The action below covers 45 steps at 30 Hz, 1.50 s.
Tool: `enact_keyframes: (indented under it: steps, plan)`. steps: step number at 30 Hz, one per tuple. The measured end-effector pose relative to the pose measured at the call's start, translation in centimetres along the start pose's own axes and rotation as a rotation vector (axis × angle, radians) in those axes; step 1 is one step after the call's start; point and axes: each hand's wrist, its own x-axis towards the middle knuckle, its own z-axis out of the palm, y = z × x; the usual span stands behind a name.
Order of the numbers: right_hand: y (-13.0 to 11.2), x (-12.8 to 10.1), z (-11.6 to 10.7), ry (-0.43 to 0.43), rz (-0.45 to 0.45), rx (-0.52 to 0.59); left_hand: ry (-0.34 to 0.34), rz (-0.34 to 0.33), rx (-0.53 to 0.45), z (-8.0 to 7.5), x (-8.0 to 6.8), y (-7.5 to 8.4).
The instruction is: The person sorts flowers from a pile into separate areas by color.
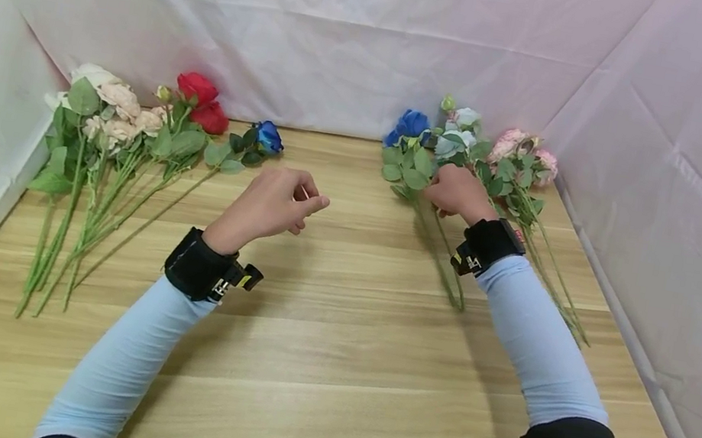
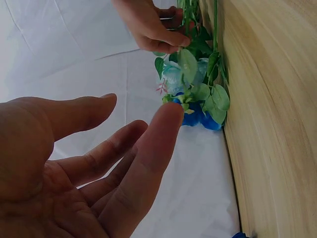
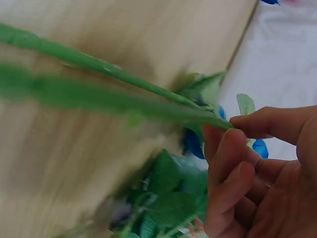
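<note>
Right hand [image 1: 460, 192] lies low over the far right part of the bench [image 1: 331, 340], fingers curled round the green stem [image 3: 109, 94] of a blue flower [image 1: 412, 124]; the right wrist view shows the stem pinched between thumb and fingertips [image 3: 233, 148], with the blue bloom and its leaves just beyond the hand. That stem [image 1: 444, 262] runs back from the hand toward the person, passing under the wrist. Just right of this hand a bunch of pale blue-white flowers [image 1: 459, 132] and pink flowers [image 1: 523, 149] lies on the wood, heads toward the far wall and stems trailing along the outer side of the right forearm. Left hand [image 1: 273, 202] hovers above the middle of the bench, well apart from the right hand, holding nothing; fingers are loosely bent, and the left wrist view shows them relaxed and parted, palm [image 2: 54, 188] toward the camera. To the left of the left hand, a second bunch lies flat: cream flowers [image 1: 109, 102] farthest out, red flowers [image 1: 202, 101] nearer, and a single small blue bloom [image 1: 267, 135] closest to the hand, near but not touching it. Their long stems [image 1: 78, 227] fan back alongside the left forearm. Both wrists carry black straps [image 1: 199, 267] over light blue sleeves [image 1: 535, 343]. White creased cloth [image 1: 355, 26] forms the walls beyond and to either side of both hands.
</note>
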Motion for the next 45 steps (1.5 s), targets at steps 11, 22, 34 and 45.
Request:
enact_keyframes:
  steps: [11,22,34,45]
  plan:
    - [0.1,0.2,0.8,0.009,0.0,-0.022,-0.01,-0.006,0.021,0.1,-0.1,0.2]
    - [1.2,0.6,2.3,-0.013,0.027,0.057,-0.003,0.003,0.031,0.1,-0.2,0.4]
    - [0.7,0.0,2.7,-0.06,0.027,0.105,-0.001,0.009,0.048,0.4,-0.3,0.2]
    - [0.6,-0.4,2.7,-0.05,0.028,0.118,-0.007,0.012,0.059,0.3,-0.1,0.2]
